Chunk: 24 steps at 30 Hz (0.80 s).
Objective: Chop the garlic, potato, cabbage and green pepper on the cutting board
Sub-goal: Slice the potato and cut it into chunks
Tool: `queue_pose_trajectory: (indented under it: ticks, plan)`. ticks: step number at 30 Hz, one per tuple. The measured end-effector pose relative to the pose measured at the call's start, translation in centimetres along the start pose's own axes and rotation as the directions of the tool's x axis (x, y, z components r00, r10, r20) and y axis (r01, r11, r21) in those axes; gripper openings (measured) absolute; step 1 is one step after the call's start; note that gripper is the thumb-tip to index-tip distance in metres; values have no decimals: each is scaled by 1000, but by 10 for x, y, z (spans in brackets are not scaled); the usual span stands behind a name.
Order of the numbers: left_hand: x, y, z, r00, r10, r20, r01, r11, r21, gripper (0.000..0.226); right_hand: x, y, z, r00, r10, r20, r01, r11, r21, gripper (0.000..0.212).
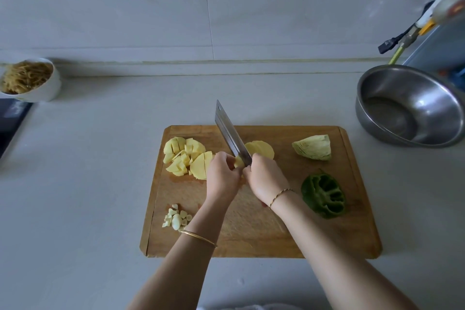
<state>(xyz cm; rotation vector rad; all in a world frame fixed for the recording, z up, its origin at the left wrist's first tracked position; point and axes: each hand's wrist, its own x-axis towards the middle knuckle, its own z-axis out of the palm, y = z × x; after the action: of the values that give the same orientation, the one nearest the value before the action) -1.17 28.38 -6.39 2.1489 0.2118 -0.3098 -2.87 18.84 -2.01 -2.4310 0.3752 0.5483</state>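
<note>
Gripping cleaver (232,133), right hand (268,178) (fist closed); left hand (222,176) steadies potato (239,161).

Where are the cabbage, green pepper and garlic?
cabbage (312,150): head view, middle of the wedge's cut face.
green pepper (323,195): head view, hollow cut side.
garlic (176,218): head view, largest clove in the pile.

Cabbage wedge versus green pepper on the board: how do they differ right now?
The cabbage wedge is pale green and lies near the board's far right corner; the green pepper is dark green, opened with its hollow inside up, nearer the person. Both are uncut and untouched on the cutting board.
</note>
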Motion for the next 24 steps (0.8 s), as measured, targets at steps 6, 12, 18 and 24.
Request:
queue_pose_trajectory:
  ticks: [6,12,18,24]
  plan:
    - [0,0,-1,1000,13,24,-13,1000,28,20,0,3,0,1000,13,3,-13,999,31,11]
    - [3,1,7,999,44,14,-45,992,116,20,-4,12,-8,1000,-1,16,-1,995,99,24]
    - [4,2,6,998,51,27,-55,987,151,20,-5,24,-16,998,16,59,-27,985,173,21]
    - [1,1,3,998,69,15,-70,986,149,21,-18,25,-27,1000,-16,-11,18,980,198,17]
